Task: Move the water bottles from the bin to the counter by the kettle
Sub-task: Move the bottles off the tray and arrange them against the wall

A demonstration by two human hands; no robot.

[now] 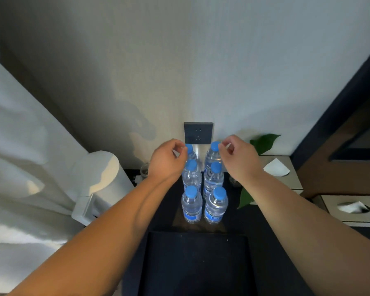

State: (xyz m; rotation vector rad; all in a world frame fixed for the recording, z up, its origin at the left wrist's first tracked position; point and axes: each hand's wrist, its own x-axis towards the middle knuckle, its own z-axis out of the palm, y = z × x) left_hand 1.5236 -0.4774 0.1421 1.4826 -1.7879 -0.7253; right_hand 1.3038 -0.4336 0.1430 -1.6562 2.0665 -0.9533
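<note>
By the wall [179, 60], left hand [169, 160] and right hand [238, 155] fingers [226, 143] apparently pinch caps of the rear bottles [212, 155].

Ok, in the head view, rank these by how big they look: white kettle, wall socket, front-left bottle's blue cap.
1. white kettle, clearly largest.
2. wall socket.
3. blue cap of the front-left bottle, smallest.
The kettle stands nearer the camera than the socket, which flatters it.
</note>
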